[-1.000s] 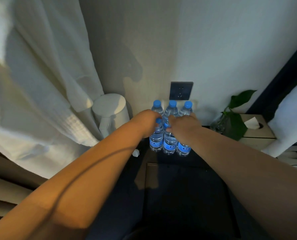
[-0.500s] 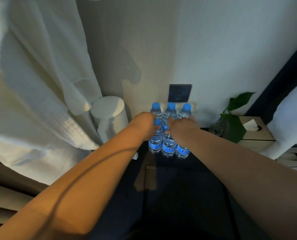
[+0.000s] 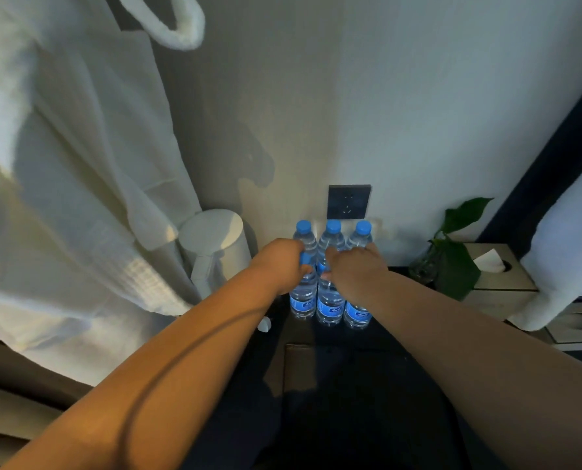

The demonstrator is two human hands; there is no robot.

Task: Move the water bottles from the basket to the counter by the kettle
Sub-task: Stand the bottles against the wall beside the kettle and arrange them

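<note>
Kettle: it stands left of centre in the frame, just beside your bottles; a sideways push can knock them against it.
Left hand: your fingers are curled around the front left bottle.
Water bottles: six, clear with blue caps and labels, upright in two tight rows at centre frame on the dark counter; one tip can topple its neighbours.
Right hand: it lies over the front bottle tops, fingers bent; I cannot tell if they grip.

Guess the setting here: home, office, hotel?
Probably a hotel room. A white bathrobe hangs beside a white kettle, several identical water bottles stand in rows on a dark counter under a wall socket, and a tissue box sits by a small plant.
</note>
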